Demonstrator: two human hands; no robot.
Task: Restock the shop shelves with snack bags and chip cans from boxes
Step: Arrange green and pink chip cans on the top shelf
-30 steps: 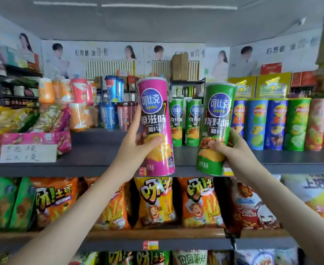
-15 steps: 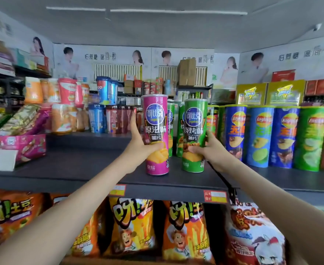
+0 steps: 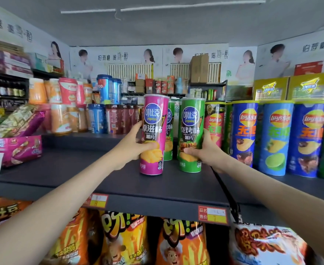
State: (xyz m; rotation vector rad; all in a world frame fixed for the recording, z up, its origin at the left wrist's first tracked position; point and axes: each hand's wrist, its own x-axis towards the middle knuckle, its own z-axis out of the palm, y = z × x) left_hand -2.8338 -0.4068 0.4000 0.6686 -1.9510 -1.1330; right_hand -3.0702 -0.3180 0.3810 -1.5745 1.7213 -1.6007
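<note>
Midway along the dark shelf [image 3: 61, 169], near its front edge, our left hand [image 3: 132, 148] grips the pink can [image 3: 153, 134] and our right hand [image 3: 205, 152] grips the green can [image 3: 190, 134], both upright, bases seemingly down. We should slide each straight back against the rear green cans [image 3: 169, 131], labels forward, then release. Blue Lay's cans [image 3: 275, 138] line the right end, orange snack bags [image 3: 123, 240] fill the shelf below, and posters [image 3: 119, 58] cover the back wall.

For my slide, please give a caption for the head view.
Left hand grips tall pink chip can, right hand tall green chip can, both upright on dark grey shelf.
</note>
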